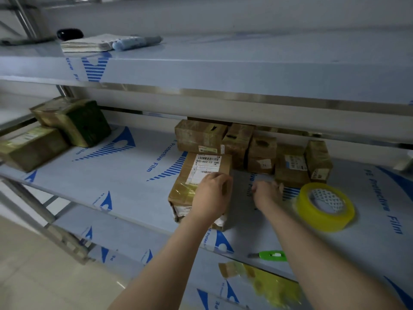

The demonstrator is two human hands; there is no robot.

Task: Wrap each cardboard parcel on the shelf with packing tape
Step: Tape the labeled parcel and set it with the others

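Film-covered shelf (125, 166) is filling the frame; the left hand (212, 194) is gripping the centre parcel (201, 168), seemingly part-taped. The right hand (267, 193) is hovering beside it, too blurred to tell its fingers' state. The tape roll (325, 206) is lying at right — the rear parcels (261, 151) are likely waiting.

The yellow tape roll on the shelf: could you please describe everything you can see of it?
The tape roll is a wide ring of translucent yellow packing tape on a white core with a dark printed pattern. It lies flat on the film-covered shelf, hole up, right of the right hand and in front of the small cardboard parcels. Only the shelf appears to touch it; no loose end shows.
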